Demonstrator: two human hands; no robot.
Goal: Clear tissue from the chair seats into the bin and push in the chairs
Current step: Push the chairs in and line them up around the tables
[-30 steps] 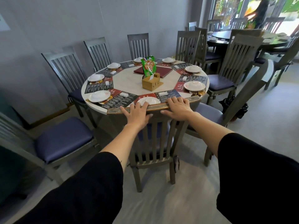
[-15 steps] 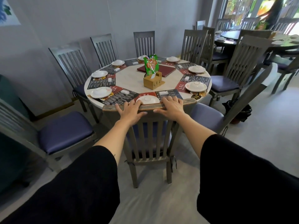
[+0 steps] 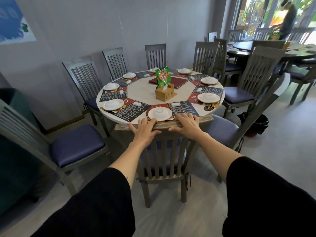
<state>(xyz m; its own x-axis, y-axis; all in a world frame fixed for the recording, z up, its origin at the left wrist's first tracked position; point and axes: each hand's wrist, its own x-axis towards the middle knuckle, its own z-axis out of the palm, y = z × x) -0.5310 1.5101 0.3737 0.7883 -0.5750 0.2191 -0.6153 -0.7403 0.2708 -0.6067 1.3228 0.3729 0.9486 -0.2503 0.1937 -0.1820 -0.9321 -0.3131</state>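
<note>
A grey slatted chair (image 3: 164,159) stands right in front of me, its top rail touching the edge of the round table (image 3: 142,90). My left hand (image 3: 145,130) and my right hand (image 3: 186,124) both rest on that top rail, fingers curled over it. Its purple seat is mostly hidden under the table and behind the slats. A chair to the left (image 3: 75,144) and a chair to the right (image 3: 222,132) stand pulled out, their purple seats bare. I see no tissue on any seat. A black-bagged bin (image 3: 254,123) sits on the floor at the right.
The table holds white plates, menu mats, a wooden tissue box (image 3: 165,94) and a green packet. More chairs ring the far side against the wall. A second dark table (image 3: 256,48) with chairs stands at the back right, with a person beyond it.
The chair has slid forward under the table with both hands on its top rail. My view has come closer to the table.
</note>
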